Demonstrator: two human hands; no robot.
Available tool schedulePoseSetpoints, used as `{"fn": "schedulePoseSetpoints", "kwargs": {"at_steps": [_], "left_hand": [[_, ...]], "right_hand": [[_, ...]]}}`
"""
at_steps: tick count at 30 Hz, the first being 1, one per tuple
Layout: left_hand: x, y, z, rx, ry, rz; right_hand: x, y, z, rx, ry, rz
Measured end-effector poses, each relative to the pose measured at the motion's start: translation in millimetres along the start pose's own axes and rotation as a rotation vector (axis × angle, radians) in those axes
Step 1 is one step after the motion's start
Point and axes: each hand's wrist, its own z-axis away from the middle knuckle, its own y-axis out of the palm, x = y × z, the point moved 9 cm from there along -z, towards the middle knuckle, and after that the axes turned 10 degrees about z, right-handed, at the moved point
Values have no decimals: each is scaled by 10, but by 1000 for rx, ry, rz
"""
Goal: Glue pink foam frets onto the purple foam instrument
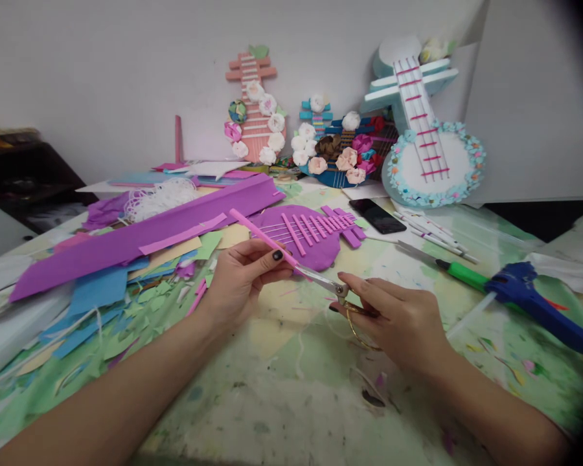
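My left hand [245, 272] pinches a narrow pink paper strip [255, 230] that slants up and to the left. In my right hand [393, 310] is a pair of scissors [341, 288] with gold handles, its blades meeting the strip's lower end beside my left fingertips. Whether the blades are fully closed I cannot tell. Just behind both hands lies a purple lute-shaped craft piece [320, 249], with white strings and several pink bars across it.
Purple paper [150, 233] and coloured scraps [146, 298] are heaped at left. A black phone [376, 215], a green-handled knife [459, 273] and a blue glue gun [539, 291] lie at right. Decorated instrument models, including a pale blue one [427, 123], lean against the wall.
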Motion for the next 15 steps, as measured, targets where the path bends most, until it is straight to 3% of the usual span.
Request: {"fn": "schedulePoseSetpoints", "kwargs": {"at_steps": [15], "left_hand": [[83,-8,27,-42,-58,46]], "right_hand": [[41,-60,-13,-53,-47,65]]}}
